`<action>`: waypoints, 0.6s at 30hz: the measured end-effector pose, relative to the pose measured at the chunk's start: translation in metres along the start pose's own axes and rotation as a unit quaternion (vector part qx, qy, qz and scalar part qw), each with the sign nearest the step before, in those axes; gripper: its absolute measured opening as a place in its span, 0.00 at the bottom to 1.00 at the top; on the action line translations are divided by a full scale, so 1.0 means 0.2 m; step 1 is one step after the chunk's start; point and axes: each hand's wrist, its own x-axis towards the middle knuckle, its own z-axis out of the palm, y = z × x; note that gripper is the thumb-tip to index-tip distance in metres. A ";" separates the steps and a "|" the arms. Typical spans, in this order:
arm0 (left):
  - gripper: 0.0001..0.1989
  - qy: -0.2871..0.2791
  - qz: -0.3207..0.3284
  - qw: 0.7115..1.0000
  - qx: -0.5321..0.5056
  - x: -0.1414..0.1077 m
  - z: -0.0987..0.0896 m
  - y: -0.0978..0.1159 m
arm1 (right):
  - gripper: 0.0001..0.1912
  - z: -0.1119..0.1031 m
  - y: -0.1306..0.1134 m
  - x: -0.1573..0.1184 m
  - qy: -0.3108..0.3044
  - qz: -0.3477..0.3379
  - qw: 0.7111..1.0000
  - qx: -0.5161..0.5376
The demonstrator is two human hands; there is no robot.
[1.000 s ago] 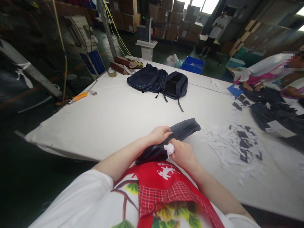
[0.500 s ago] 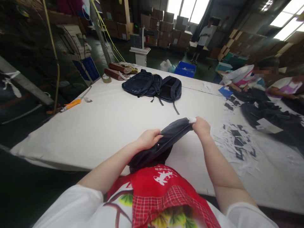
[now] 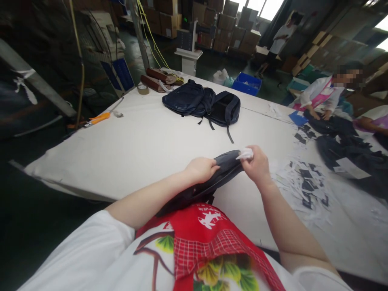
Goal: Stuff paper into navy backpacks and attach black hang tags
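A dark navy backpack (image 3: 226, 165) is stretched between my hands over the near edge of the table, its lower end against my red apron (image 3: 194, 226). My left hand (image 3: 202, 169) is closed on its upper side near the middle. At the far right end, my right hand (image 3: 256, 163) grips the backpack, and a crumpled white piece (image 3: 246, 153), perhaps paper or cloth, shows at those fingers. More dark backpacks (image 3: 184, 99) lie overlapping farther back on the table, apart from my hands.
On the white table (image 3: 136, 141) lie an orange-handled tool (image 3: 100, 118), a tape roll (image 3: 143, 89), brown rolls (image 3: 154, 83) and scattered scraps (image 3: 307, 182). A co-worker (image 3: 321, 97) handles dark fabric at the right. A blue crate (image 3: 247, 84) stands beyond the table.
My left hand has slid toward the right end of the backpack. The backpack is tilted flatter, and more of the white piece shows at my right hand. The view has shifted slightly.
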 end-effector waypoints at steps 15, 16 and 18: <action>0.20 0.051 0.046 0.982 -0.178 -0.01 0.00 -0.16 | 0.16 0.16 0.01 -0.05 -0.419 0.032 0.907 -0.029; 0.20 0.049 0.051 0.982 -0.173 -0.02 0.00 -0.14 | 0.14 0.20 -0.01 -0.04 -0.417 0.015 0.908 -0.038; 0.20 0.038 0.062 0.983 -0.166 -0.03 0.00 -0.12 | 0.11 0.27 -0.07 -0.06 -0.421 -0.024 0.905 -0.059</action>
